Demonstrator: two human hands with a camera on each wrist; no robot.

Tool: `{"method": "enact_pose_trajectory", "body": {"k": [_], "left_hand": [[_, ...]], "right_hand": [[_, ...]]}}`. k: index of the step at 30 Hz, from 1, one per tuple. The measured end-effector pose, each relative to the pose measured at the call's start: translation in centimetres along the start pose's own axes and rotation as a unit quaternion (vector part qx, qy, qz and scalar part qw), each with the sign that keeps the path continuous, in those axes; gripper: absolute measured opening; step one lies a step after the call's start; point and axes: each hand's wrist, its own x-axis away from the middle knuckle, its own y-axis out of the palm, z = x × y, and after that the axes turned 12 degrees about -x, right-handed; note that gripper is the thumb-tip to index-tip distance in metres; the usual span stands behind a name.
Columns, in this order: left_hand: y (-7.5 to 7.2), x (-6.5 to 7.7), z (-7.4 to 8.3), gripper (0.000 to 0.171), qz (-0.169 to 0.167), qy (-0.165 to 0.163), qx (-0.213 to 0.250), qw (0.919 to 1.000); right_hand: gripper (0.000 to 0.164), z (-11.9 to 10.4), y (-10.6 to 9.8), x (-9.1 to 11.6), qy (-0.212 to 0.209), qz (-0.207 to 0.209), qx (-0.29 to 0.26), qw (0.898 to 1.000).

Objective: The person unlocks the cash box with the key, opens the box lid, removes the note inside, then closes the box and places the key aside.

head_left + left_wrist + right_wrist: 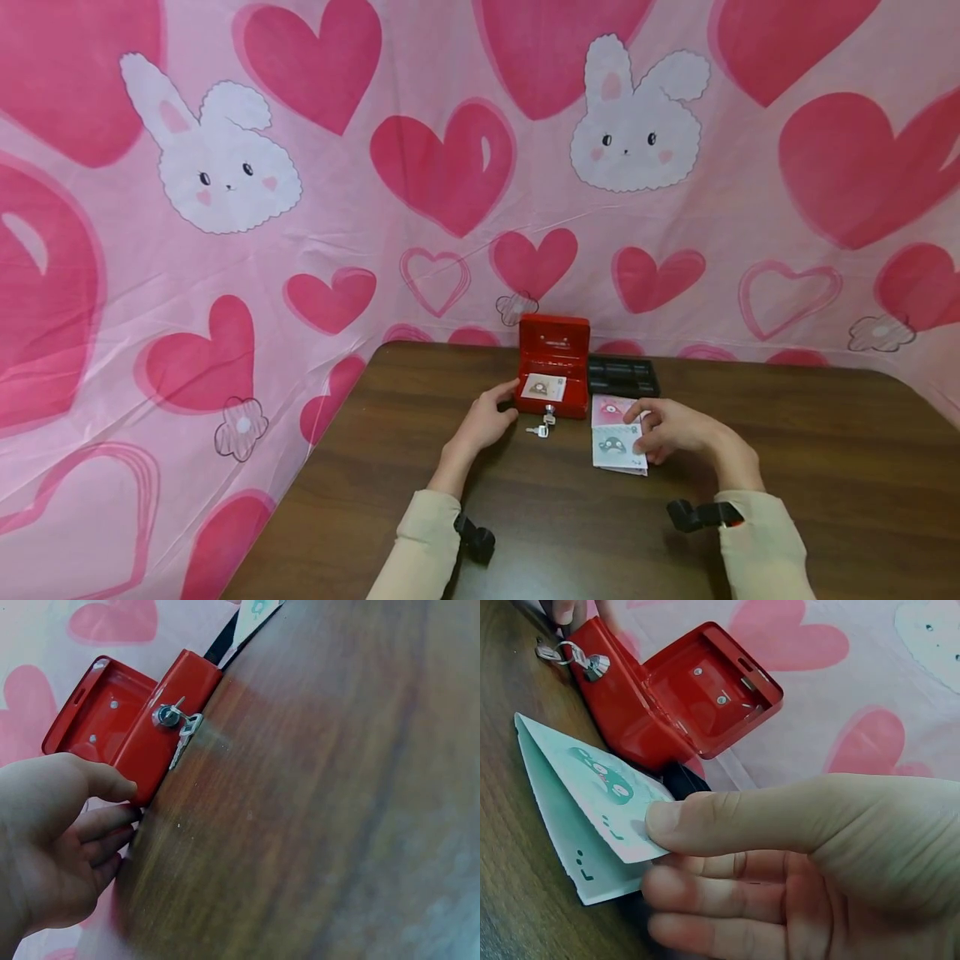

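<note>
A small red cash box (553, 408) stands with its lid (555, 340) raised, and a brownish play banknote (543, 387) with a cartoon animal lies inside. Its lock carries a ring with keys (542, 430), hanging at the front. My left hand (486, 423) holds the box's left front corner, thumb on the front face (133, 796) and fingers by the side. My right hand (675, 429) pinches a green play banknote (604, 787) by its right edge between thumb and index finger. This note is folded or doubled, its layers standing apart. Beside it a pink play banknote (609, 408) is partly covered.
Right of the box, a black compartment tray (624, 377) lies toward the back of the brown wooden table (570, 533). Behind the table hangs a pink cloth (450, 67) with hearts and rabbits. Each wrist wears a black camera mount (701, 515).
</note>
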Motion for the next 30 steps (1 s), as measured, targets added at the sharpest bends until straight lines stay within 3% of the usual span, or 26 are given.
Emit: {"method": "enact_pose_trajectory", "body": {"k": [15,22,30], "left_hand": [[-0.1,0.1,0.1,0.054,-0.002,-0.001,0.001,1.0000],[-0.3,0.2,0.1,0.053,-0.006,-0.007,0.003,1.0000],[-0.3,0.3,0.3,0.053,-0.006,-0.004,0.002,1.0000]], "right_hand": [[0.044,-0.6,0.1,0.5,0.030,0.012,0.078,0.996],[0.044,-1.0,0.1,0.3,-0.005,0.053,0.098,0.994],[0.038,-1.5,0.4,0.0,-0.037,0.071,0.107,0.991]]}}
